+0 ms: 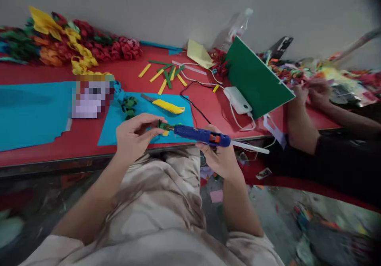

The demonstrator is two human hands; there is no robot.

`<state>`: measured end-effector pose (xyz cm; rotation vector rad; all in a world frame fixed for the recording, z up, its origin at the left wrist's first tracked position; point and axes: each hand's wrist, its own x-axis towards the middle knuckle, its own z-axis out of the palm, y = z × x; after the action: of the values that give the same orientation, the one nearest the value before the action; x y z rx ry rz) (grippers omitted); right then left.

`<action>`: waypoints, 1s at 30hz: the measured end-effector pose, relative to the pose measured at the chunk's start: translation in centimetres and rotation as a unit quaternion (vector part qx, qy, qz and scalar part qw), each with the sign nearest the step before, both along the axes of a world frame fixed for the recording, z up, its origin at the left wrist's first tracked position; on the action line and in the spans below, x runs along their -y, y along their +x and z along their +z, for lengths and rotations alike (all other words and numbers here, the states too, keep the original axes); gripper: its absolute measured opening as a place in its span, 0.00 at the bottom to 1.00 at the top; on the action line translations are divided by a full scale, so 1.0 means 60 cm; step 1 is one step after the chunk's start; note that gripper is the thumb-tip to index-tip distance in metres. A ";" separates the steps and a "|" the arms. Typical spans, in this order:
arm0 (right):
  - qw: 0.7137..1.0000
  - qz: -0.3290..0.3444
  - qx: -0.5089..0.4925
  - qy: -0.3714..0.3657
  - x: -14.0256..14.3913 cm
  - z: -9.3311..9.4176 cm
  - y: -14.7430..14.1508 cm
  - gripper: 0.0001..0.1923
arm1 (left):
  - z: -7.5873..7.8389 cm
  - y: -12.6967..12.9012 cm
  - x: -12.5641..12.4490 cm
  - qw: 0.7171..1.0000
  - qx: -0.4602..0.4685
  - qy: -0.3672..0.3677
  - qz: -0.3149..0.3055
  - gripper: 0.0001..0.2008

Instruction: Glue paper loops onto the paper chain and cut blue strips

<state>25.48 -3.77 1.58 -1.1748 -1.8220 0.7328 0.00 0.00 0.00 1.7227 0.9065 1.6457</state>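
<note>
My right hand (218, 155) is closed round a blue glue gun (190, 132), and a clear glue stick (251, 146) pokes out of its back end. The nozzle points left and meets a small green paper piece (162, 125) pinched between the fingers of my left hand (135, 135). Under both lies a blue sheet (110, 133) on the red table (125, 75). A yellow utility knife (168, 106) rests on that sheet, its blade toward the left. Beside it sits a chain of curled green paper (129, 106).
Yellow and green paper strips (169, 73) lie beyond the knife. A white power bank (238, 99) with cables sits before a leaning green board (258, 79). Paper garlands (89, 45) line the wall at left, near a plastic bottle (241, 24). Another person's hands (309, 93) work at right.
</note>
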 end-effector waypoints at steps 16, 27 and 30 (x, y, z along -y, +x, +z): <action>1.000 -0.003 -0.012 0.002 0.002 0.000 0.004 0.11 | 0.001 0.001 0.001 1.000 0.011 0.013 0.005 0.09; 1.000 0.005 -0.018 0.013 0.001 -0.002 0.004 0.10 | -0.003 0.004 0.001 1.000 0.021 0.001 -0.008 0.10; 0.999 -0.033 -0.020 0.038 -0.006 -0.005 0.027 0.12 | -0.005 0.002 -0.001 0.999 0.030 -0.011 0.002 0.09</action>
<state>27.10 -3.44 1.27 -1.1573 -1.7539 0.6386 0.12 0.04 -0.29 1.6486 0.8967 1.6739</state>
